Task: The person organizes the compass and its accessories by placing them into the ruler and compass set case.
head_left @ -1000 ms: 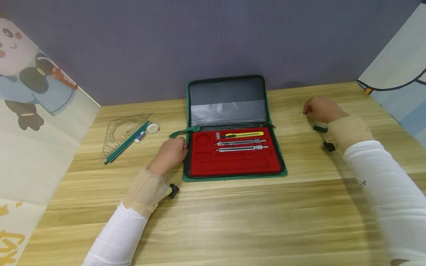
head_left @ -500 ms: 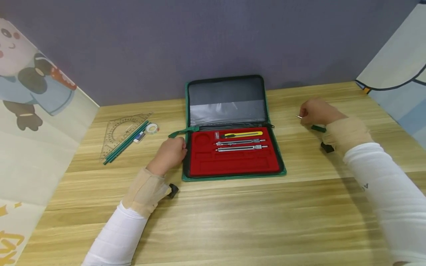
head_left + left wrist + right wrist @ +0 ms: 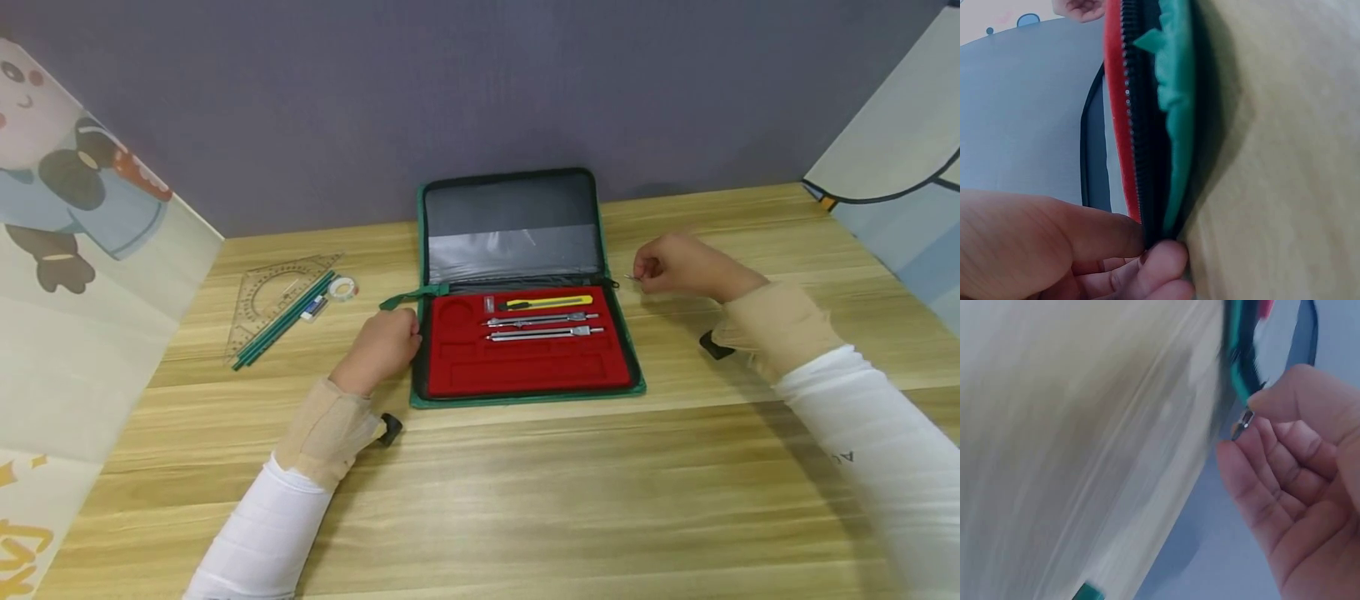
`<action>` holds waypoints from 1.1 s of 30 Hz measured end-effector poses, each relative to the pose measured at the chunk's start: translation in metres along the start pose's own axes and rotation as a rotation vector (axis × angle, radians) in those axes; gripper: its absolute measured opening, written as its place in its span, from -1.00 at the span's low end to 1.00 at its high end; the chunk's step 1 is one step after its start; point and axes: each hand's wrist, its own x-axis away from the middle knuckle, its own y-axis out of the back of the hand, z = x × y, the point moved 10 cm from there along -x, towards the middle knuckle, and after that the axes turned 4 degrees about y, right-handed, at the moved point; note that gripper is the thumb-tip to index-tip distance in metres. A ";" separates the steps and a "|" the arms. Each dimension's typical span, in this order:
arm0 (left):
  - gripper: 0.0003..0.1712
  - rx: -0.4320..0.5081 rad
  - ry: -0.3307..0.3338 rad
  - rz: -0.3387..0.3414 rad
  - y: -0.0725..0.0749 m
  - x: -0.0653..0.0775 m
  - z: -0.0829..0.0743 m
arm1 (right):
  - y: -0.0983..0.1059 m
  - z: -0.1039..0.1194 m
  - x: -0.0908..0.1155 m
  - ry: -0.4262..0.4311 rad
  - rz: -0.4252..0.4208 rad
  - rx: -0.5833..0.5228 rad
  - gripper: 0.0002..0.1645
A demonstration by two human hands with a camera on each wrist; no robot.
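A green zip case [image 3: 528,402] lies unfolded on the table, its red insert [image 3: 465,382] holding a yellow utility knife [image 3: 555,302], two silver compass-like drawing tools [image 3: 543,333] and a tiny clear box [image 3: 489,305]. My left hand [image 3: 381,348] pinches the case's left edge between thumb and fingers, as the left wrist view shows up close. Just beyond the case's right side, my right hand [image 3: 686,265] holds a small metal piece [image 3: 1245,419] between thumb and index finger, above the table. What kind of part it is cannot be made out.
Left of the case lie a clear set square [image 3: 242,321], green pencils [image 3: 285,322], an eraser [image 3: 313,307] and a tape roll [image 3: 342,289]. A small green object [image 3: 1089,592] lies on the table at right. A grey panel [image 3: 510,100] stands behind.
My right hand has moved left and slightly nearer, toward the case, carrying the small metal piece. The green object is now hidden in the head view. My left hand stays put.
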 end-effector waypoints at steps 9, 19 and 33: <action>-0.89 0.003 -0.004 0.000 0.001 0.000 -0.001 | -0.020 0.045 -0.004 0.119 0.069 -0.035 -0.90; -0.89 0.014 -0.004 0.009 0.001 -0.001 -0.002 | -0.035 0.079 -0.004 0.181 0.149 -0.059 -0.88; -0.90 0.006 0.007 0.013 0.000 0.000 0.000 | -0.053 0.100 0.003 0.244 0.207 -0.062 -0.85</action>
